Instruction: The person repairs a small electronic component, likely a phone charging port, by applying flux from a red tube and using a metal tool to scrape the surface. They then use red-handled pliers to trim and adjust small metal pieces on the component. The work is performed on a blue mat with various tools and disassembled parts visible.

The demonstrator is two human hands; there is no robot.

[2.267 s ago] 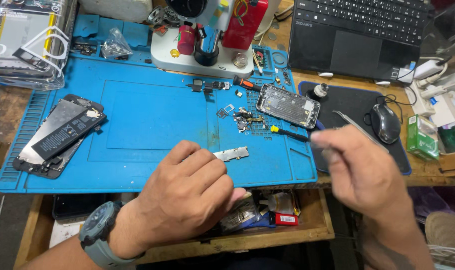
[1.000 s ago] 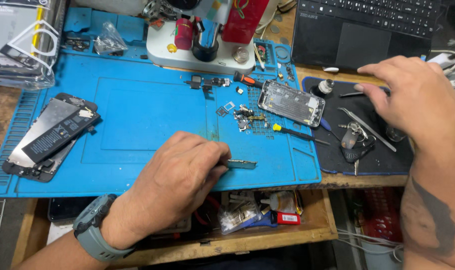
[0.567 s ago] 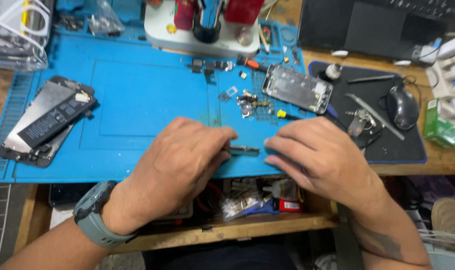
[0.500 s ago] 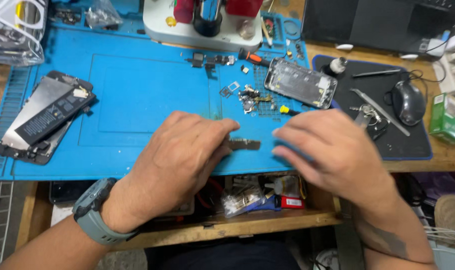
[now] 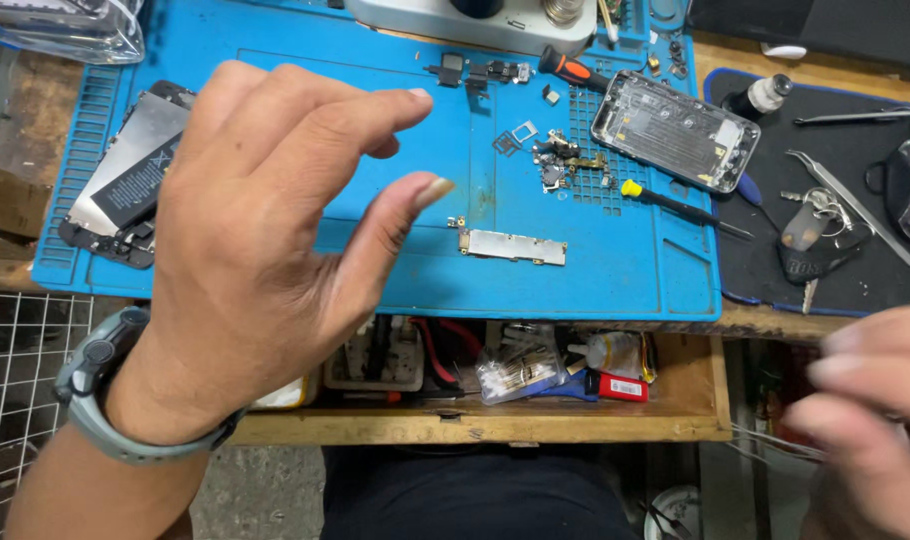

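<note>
While the left hand hovered open and empty above the blue repair mat, the small logic board lay flat near the mat's front edge, within easy reach; the blurred right hand held nothing visible.

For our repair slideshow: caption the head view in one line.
Open left hand raised above a small logic board on the blue mat; right hand blurred, empty.

The left hand hangs raised above the blue silicone work mat, open and empty, fingers loosely curved, thumb pointing right, a grey watch on its wrist. The right hand, blurred, sits off the mat's lower right corner, fingers pointing left, holding nothing visible.
</note>
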